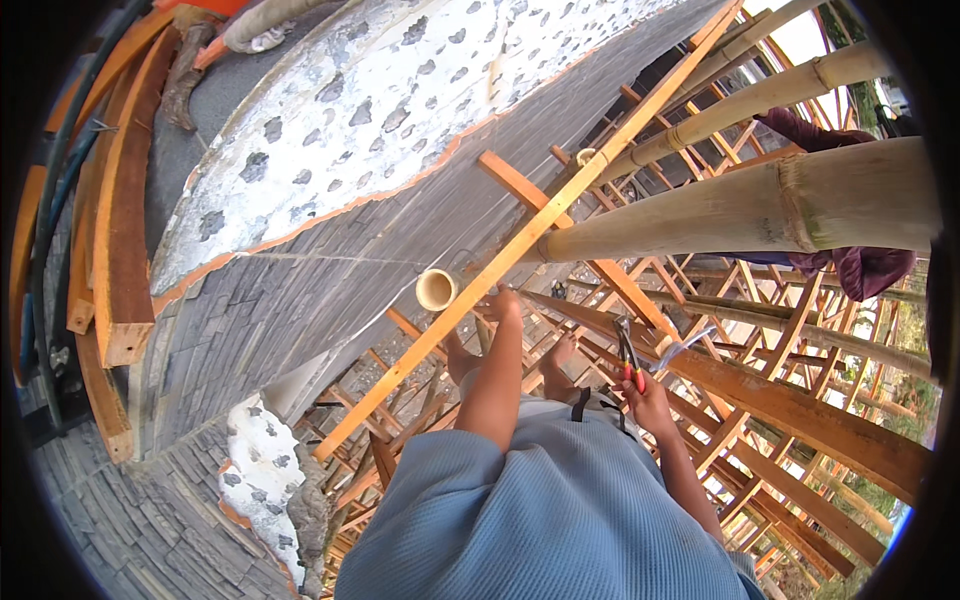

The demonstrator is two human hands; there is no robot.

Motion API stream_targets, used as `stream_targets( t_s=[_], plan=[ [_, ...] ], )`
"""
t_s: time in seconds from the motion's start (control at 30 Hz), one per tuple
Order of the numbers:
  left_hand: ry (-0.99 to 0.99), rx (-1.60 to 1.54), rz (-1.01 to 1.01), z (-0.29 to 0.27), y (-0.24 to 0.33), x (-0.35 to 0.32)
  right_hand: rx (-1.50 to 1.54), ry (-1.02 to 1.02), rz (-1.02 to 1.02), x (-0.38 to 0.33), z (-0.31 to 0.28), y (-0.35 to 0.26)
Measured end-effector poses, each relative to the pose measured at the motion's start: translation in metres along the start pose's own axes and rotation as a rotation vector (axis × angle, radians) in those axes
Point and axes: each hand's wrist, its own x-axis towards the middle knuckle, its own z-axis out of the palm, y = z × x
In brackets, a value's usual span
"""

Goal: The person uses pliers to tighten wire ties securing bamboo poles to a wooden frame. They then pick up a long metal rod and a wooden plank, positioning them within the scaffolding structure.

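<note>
My right hand (650, 402) is closed on pliers (628, 362) with red-and-yellow handles, their dark jaws pointing away from me. A shiny, silvery-blue piece (687, 346) sticks out beside the same hand; its kind is unclear. My left arm reaches forward, and the left hand (508, 303) is closed on the near edge of a long orange-brown wooden batten (440, 343), its fingertips partly hidden. This batten runs diagonally across the view. Just left of that hand shows the round, cut end of a bamboo pole (436, 289).
A thick bamboo pole (690, 215) crosses on the right, with a person in a maroon sleeve (870, 272) behind it. Below my bare feet (558, 362) spreads a deep lattice of wooden beams (800, 410). A grey stone-clad wall (330, 250) and curved timbers (125, 220) stand left.
</note>
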Motion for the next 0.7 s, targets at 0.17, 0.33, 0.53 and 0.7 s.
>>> stream_targets(
  t_s=[0.17, 0.33, 0.53, 0.7],
  plan=[
    [-0.861, -0.349, -0.191, -0.034, -0.009, -0.037, 0.335, 0.075, 0.104, -0.015, -0.006, 0.007],
    [-1.127, -0.372, 0.82, -0.121, 0.041, -0.086, 0.802, 0.118, 0.121, 0.004, -0.027, 0.001],
    [-0.505, 0.142, 1.141, -0.1, 0.148, -0.049, 1.379, -0.082, -0.007, 0.117, -0.054, -0.022],
    [-0.434, 0.548, 1.463, -0.049, 0.136, -0.002, 0.352, 0.053, 0.0, 0.232, -0.069, -0.039]
  ],
)
